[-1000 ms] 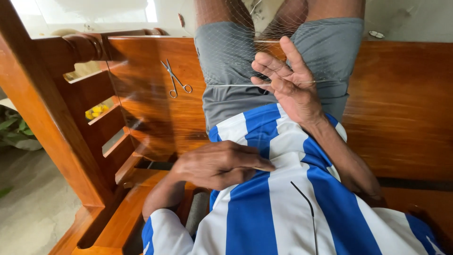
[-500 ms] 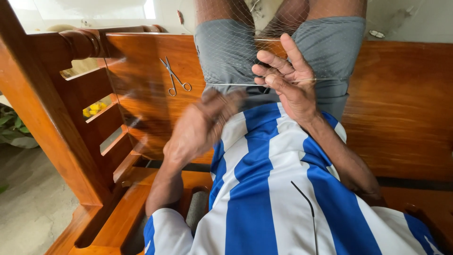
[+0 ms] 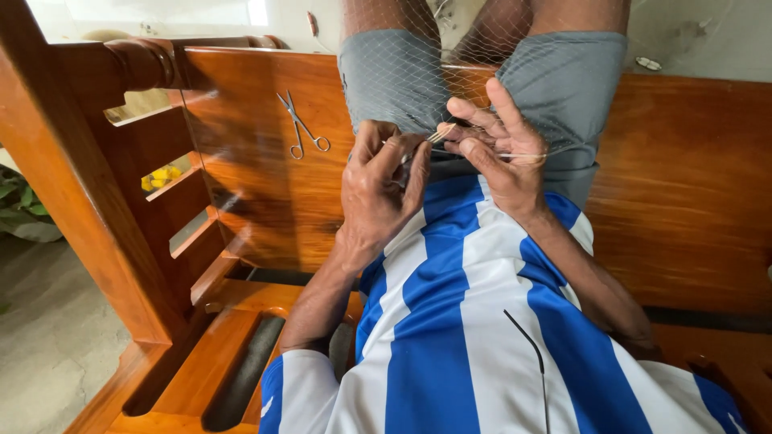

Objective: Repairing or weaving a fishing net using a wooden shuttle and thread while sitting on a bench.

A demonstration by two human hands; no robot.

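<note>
Wooden bench planks, glossy and orange-brown, fill the background, and on them a person sits in grey shorts and a blue-and-white striped shirt. Centre stage is the fine net, a thin pale mesh draped over the lap and knees. At the middle of it, the left hand is pinching a slim pale netting needle between thumb and fingertips. At three o'clock from it, touching, the right hand has fingers spread, with a strand of the mesh stretched across them. As a judgement, the mending is mid-stitch: how much mesh is finished and how much is left, I cannot tell. Out at nine o'clock, small steel scissors lie untouched on the planks. Farther left, a slatted armrest.
</note>
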